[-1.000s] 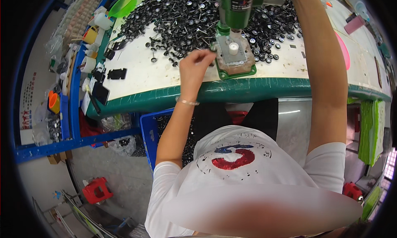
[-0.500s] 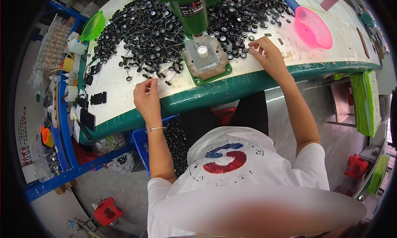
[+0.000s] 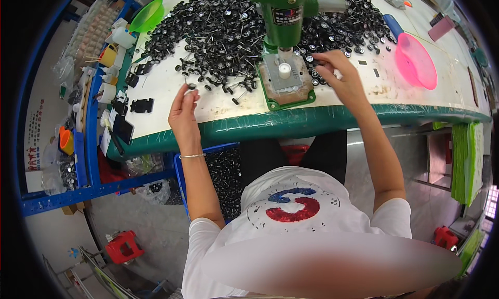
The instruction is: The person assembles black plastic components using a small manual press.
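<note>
My left hand (image 3: 184,112) is closed in a pinch at the bench's front left, with a small black wheel (image 3: 192,86) at its fingertips. Over on the right, my right hand (image 3: 340,78) reaches to loose black wheels (image 3: 315,82) beside the press, its thumb and forefinger apart. Between the hands stands a green bench press (image 3: 285,23), its ram above a white round holder (image 3: 284,70) on a grey plate. Behind and left of it lies a large heap of black wheels (image 3: 218,34), many with thin metal axles.
A pink basin (image 3: 416,62) lies tilted at the right, a green basin (image 3: 147,16) at the far left. Black flat parts (image 3: 142,105) and a phone (image 3: 122,128) lie along the bench's left end. Below the padded green edge (image 3: 228,130) stands a blue crate (image 3: 179,177) of small black parts.
The view has shifted, so the bench appears farther right. My left hand now shows a wheel at its fingertips. My right thumb and forefinger have spread among the wheels by the press.
</note>
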Demonstrator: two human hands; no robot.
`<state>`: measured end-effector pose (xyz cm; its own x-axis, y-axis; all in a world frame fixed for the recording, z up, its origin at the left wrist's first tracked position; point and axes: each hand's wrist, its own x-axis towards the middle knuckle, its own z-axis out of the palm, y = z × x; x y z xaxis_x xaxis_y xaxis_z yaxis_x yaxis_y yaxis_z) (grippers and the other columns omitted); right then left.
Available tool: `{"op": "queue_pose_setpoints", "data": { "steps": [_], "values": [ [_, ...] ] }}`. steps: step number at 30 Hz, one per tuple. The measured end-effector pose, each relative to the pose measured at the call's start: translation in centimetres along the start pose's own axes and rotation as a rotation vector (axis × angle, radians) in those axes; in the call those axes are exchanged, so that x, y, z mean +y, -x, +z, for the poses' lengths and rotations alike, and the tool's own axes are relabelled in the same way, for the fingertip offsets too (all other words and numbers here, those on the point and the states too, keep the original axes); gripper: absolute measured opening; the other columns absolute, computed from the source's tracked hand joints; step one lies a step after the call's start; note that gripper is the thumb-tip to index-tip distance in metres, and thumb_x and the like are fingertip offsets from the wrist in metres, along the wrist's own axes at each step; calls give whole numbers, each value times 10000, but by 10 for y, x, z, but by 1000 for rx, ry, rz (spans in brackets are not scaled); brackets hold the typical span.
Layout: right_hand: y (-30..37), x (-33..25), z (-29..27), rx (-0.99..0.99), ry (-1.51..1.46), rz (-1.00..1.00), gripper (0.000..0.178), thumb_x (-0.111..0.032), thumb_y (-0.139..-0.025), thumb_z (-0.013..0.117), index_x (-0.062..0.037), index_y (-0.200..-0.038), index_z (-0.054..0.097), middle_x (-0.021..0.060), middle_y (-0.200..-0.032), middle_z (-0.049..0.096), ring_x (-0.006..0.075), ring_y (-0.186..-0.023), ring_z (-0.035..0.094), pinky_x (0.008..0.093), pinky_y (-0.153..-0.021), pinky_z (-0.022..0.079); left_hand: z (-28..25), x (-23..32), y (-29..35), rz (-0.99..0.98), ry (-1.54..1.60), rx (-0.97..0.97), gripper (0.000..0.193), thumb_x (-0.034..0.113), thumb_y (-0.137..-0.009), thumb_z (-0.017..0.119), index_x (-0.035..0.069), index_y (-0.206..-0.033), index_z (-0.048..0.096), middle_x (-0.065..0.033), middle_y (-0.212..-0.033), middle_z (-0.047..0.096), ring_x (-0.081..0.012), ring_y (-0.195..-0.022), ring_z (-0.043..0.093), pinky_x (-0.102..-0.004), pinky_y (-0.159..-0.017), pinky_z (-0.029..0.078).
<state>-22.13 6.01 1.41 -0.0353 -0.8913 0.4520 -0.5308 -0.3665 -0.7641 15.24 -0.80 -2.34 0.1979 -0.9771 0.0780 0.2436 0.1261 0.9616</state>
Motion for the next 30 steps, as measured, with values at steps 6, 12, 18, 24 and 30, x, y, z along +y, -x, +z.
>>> {"op": "queue_pose_setpoints", "data": {
  "steps": [6, 12, 18, 24, 30],
  "values": [
    [-16, -10, 47, -108, 40, 47, 286, -172, -891, 673, -91, -1165, 683, 87, -1033, 574, 200, -877, 597, 338, -806, 493, 35, -10, 14, -269, 261, -211, 268, -5, -953, 605, -56, -1216, 610, -153, -1058, 702, -218, -955, 681, -331, -896, 557],
    [-7, -4, 57, -89, -41, 54, 308, -202, -882, 681, -132, -1182, 690, 84, -1064, 579, 217, -904, 616, 352, -832, 501, 90, 6, 27, -183, 19, -430, 241, 134, -1011, 552, -60, -1150, 588, -146, -1021, 726, -204, -950, 702, -300, -865, 497],
    [-14, -4, 52, -113, -60, 29, 328, -233, -863, 705, -153, -1181, 708, 93, -1056, 617, 227, -886, 639, 358, -834, 514, 126, -8, 25, -33, -16, -460, 162, 87, -954, 639, -15, -1080, 639, -104, -1010, 723, -136, -926, 665, -272, -870, 500],
    [-13, -4, 55, -43, -58, 74, 294, -294, -891, 679, -138, -1137, 726, 74, -1004, 616, 207, -852, 624, 340, -790, 503, 145, -12, 26, 81, -168, -432, 146, 112, -873, 727, 2, -968, 708, -14, -886, 695, -73, -842, 585, -245, -799, 474],
    [-10, 1, 58, -7, -79, 22, 301, -286, -901, 672, -106, -1137, 714, 79, -954, 595, 195, -832, 614, 341, -774, 499, 154, -10, 29, 27, -114, -516, 129, 85, -880, 727, 18, -987, 702, 7, -921, 682, -57, -864, 587, -217, -786, 452]
  ]
}}
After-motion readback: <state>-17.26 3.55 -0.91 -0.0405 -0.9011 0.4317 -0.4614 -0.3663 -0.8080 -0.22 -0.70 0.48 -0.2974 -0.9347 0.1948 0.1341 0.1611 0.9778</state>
